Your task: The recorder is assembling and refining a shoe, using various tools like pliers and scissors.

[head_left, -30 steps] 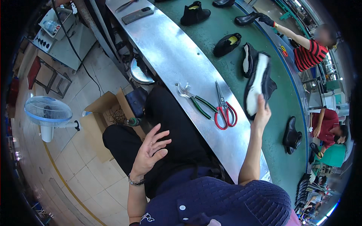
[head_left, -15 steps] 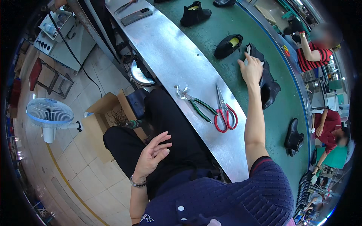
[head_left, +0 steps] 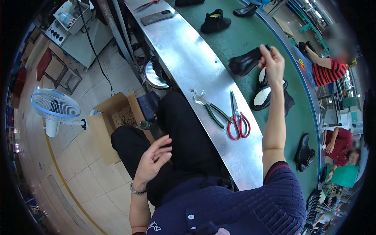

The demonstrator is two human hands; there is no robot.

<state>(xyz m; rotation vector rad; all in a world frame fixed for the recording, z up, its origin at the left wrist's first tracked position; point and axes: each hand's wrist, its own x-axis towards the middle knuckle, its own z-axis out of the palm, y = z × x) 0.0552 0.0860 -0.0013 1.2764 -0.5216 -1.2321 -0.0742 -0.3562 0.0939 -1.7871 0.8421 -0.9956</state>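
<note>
My right hand (head_left: 271,60) is closed in a pinch on the top edge of a black ankle boot (head_left: 246,62), whose toe points left over the green belt (head_left: 231,37). Just below that hand lies black footwear with white patches showing (head_left: 261,97), partly hidden by my wrist. My left hand (head_left: 153,159) hovers over my lap, fingers apart, holding nothing. Between the hands, on the metal table (head_left: 184,43), rest green-handled pincers (head_left: 211,107) and red-handled scissors (head_left: 237,117).
More black boots (head_left: 215,21) (head_left: 304,152) stand along the belt. A phone (head_left: 156,17) lies at the table's far end. To my left are an open cardboard box (head_left: 105,133), a fan (head_left: 55,103) and a stool (head_left: 55,74). Co-workers (head_left: 327,70) sit across the belt.
My right hand has taken hold of a black boot and raised its top edge. The footwear beneath now shows white patches. My left hand has shifted slightly left and remains empty.
</note>
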